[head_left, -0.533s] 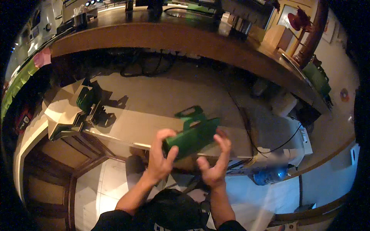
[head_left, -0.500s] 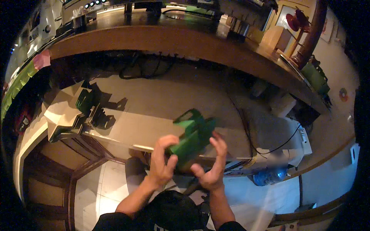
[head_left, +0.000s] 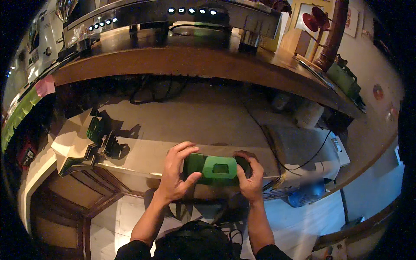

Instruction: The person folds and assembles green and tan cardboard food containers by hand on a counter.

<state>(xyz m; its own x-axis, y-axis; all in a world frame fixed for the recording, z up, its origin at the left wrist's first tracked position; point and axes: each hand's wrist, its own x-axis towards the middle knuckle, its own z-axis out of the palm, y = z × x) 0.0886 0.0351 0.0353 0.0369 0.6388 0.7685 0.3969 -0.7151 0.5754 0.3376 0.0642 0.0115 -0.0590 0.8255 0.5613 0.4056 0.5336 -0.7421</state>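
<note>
A green folded cardboard piece (head_left: 219, 167) with a rectangular cut-out is held level in front of my body, above the near edge of the counter. My left hand (head_left: 177, 173) grips its left end, thumb on the near side and fingers over the far top edge. At the other end my right hand (head_left: 251, 177) closes around it in much the same way. Part of each end is hidden behind the fingers. Off to the left lies a stack of pale, angular flat cardboard pieces (head_left: 71, 141) with green edges, apart from both hands.
A wooden shelf (head_left: 173, 58) curves across above the counter (head_left: 182, 117), with a metal machine (head_left: 190, 13) with lit buttons on it. Black cables (head_left: 264, 134) run down the right side. A blue bottle (head_left: 307, 194) lies near the right edge, and wooden cabinet doors (head_left: 65, 195) stand lower left.
The green cardboard has turned from a tilted position with raised flaps to a level one, its cut-out showing. Both hands now press closer around its ends. The view has tilted up slightly.
</note>
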